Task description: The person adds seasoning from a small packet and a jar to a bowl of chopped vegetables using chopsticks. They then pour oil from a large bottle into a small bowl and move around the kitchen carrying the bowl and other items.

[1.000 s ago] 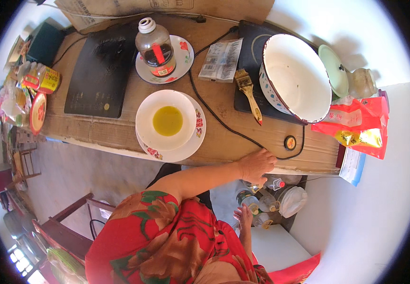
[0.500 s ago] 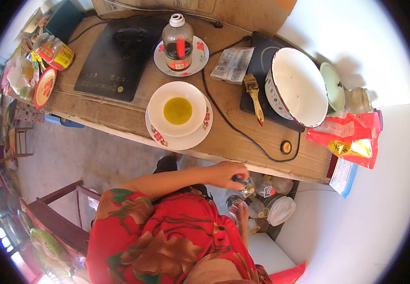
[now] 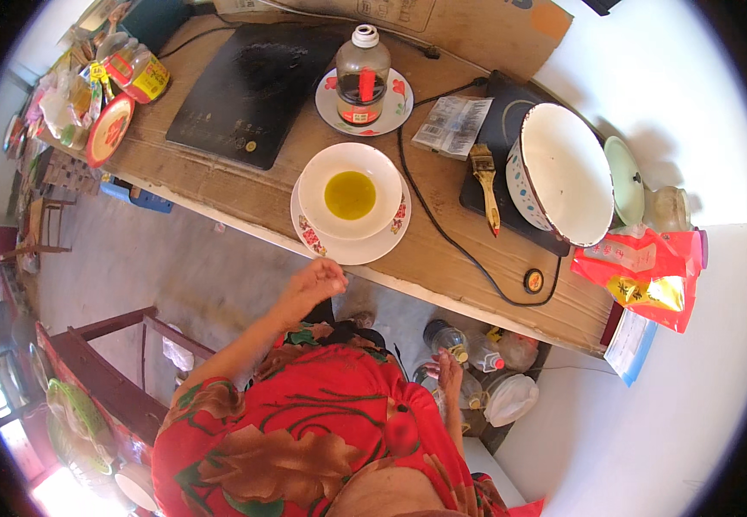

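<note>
My left hand (image 3: 316,283) is raised beside the table's front edge, just below a flowered plate (image 3: 358,252). Its fingers are bent together, and whatever is between them, if anything, is hidden. On that plate stands a white bowl (image 3: 315,205) with yellow-green oil (image 3: 350,196) in it. Lower down on the right, my right hand (image 3: 449,376) is closed among bottles under the table; what it grips does not show clearly. A dark bottle with a yellow cap (image 3: 455,351) is close to its fingertips, and a clear bottle is partly hidden behind the hand.
An uncapped glass bottle (image 3: 363,77) stands on another plate (image 3: 397,110). Left of it lies a black induction cooker (image 3: 248,90). Rightward are a brush (image 3: 484,185), an enamel basin (image 3: 563,177), a loose cap (image 3: 533,280), a cable and a red packet (image 3: 640,271). A wooden frame (image 3: 115,370) stands left.
My left hand has left the bottles and moved left to the table edge by the plate. My right hand stays low among the bottles, slightly shifted. The view has swung a little.
</note>
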A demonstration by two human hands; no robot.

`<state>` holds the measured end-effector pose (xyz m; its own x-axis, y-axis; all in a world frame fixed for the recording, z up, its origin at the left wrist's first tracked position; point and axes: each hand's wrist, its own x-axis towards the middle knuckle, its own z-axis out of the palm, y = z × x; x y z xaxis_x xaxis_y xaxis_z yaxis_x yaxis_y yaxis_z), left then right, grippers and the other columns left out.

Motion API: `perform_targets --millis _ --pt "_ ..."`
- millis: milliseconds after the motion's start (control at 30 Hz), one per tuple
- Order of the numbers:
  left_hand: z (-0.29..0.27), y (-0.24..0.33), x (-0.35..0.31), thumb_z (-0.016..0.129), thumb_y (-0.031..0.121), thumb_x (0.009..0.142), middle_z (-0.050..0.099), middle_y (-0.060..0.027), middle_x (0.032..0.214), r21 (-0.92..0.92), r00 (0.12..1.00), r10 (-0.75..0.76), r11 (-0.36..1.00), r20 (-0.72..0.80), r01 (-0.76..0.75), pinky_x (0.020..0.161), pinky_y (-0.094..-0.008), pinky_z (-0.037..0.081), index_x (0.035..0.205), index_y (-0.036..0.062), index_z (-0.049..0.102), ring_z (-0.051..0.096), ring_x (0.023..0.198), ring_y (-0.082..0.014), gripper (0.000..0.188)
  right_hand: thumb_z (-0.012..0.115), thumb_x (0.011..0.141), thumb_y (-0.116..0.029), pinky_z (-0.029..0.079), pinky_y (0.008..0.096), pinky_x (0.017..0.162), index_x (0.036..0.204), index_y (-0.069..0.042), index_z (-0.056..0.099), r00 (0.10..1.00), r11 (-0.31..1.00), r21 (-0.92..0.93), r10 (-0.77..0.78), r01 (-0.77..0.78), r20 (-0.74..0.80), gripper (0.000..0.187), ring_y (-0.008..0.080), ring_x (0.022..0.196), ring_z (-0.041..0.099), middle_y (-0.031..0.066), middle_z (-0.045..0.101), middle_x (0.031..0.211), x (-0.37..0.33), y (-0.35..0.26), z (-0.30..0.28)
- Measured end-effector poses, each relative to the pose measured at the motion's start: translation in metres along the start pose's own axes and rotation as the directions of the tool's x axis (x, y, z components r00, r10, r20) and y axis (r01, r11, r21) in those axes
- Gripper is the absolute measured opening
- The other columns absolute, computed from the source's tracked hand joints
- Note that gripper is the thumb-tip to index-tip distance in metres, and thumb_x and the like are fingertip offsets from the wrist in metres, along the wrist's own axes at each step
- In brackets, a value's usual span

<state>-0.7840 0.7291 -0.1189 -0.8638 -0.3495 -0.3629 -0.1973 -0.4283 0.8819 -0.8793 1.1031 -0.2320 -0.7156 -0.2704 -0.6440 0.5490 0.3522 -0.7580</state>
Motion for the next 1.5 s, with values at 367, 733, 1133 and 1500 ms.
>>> perform_targets --millis 367,733,1133,1500 --pt "-0.013 0.032 0.02 0.051 0.027 0.088 0.057 -0.0128 0.1 -0.173 0.947 0.01 0.983 -0.32 -0.069 0.079 -0.0329 0.049 0.115 0.0002 0.041 0.06 0.087 -0.0201 0.039 0.057 0.088 -0.035 0.049 0.0277 0.065 0.115 0.0 0.055 0.993 1.0 0.009 0.011 -0.012 0.119 0.044 0.0163 0.078 0.061 0.0118 0.062 0.094 -0.006 -0.015 0.013" --pt "-0.023 0.035 0.059 0.054 0.017 0.086 0.055 -0.0132 0.108 -0.277 0.979 -0.025 0.96 -0.204 -0.033 0.072 -0.0304 0.053 0.122 -0.002 0.038 0.061 0.084 -0.021 0.043 0.052 0.091 -0.024 0.049 0.0305 0.074 0.123 0.001 0.046 0.915 0.916 0.253 -0.36 0.31 0.181 0.041 0.0181 0.085 0.06 0.0147 0.062 0.099 0.021 -0.239 0.124" --pt "-0.031 0.035 0.064 0.054 0.011 0.084 0.049 -0.0099 0.117 -0.347 0.992 -0.068 0.937 -0.11 0.026 0.079 -0.0334 0.051 0.127 0.0023 0.034 0.054 0.102 -0.0184 0.048 0.05 0.092 -0.016 0.052 0.0316 0.069 0.11 -0.004 0.042 0.992 0.741 0.663 -0.126 0.109 -0.022 0.024 0.0196 0.078 0.059 0.0141 0.06 0.093 0.147 -0.304 0.218" --pt "-0.031 0.039 0.063 0.052 0.01 0.083 0.053 -0.0064 0.114 -0.321 0.975 -0.11 0.946 -0.194 0.042 0.079 -0.028 0.046 0.128 0.0041 0.038 0.053 0.099 -0.0144 0.047 0.059 0.087 -0.027 0.046 0.0248 0.044 0.099 -0.009 0.052 0.999 0.812 0.582 -0.001 0.032 -0.054 0.023 0.0115 0.052 0.054 0.0084 0.064 0.075 0.21 -0.318 0.224"
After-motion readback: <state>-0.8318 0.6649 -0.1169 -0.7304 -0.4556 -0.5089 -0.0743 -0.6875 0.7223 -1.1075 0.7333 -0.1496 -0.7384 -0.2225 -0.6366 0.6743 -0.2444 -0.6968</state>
